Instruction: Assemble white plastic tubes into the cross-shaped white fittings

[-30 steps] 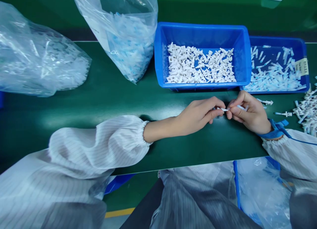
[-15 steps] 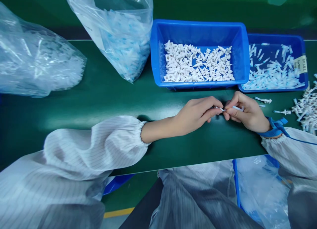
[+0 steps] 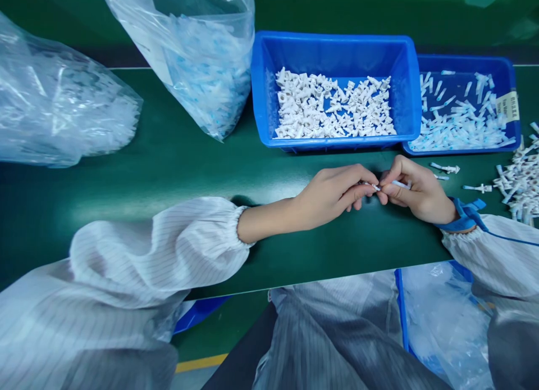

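Observation:
My left hand [image 3: 332, 193] pinches a small white plastic fitting [image 3: 373, 186] between thumb and fingertips, most of it hidden. Opposite it, my right hand [image 3: 416, 190], with a blue strap [image 3: 465, 213] at the wrist, is closed on a thin pale-blue plastic tube [image 3: 401, 185]. The fingertips of both hands meet, and the two pieces are end to end; how far one sits in the other cannot be made out. Behind my hands stands a deep blue bin [image 3: 337, 143] of loose white fittings [image 3: 301, 106]. Beside it a shallow blue tray [image 3: 463, 151] holds pale-blue tubes [image 3: 471, 126].
Joined tube-and-fitting pieces [image 3: 520, 185] lie heaped at the right, with a few single ones [image 3: 478, 188] nearer my right hand. Two clear plastic bags [image 3: 206, 69] of parts occupy the back left. Below the green table's [image 3: 295, 255] front edge is a bag-lined blue container [image 3: 446, 317].
My hands have drawn slightly closer, and less of the joint shows between the fingertips. The whole view has shifted a little.

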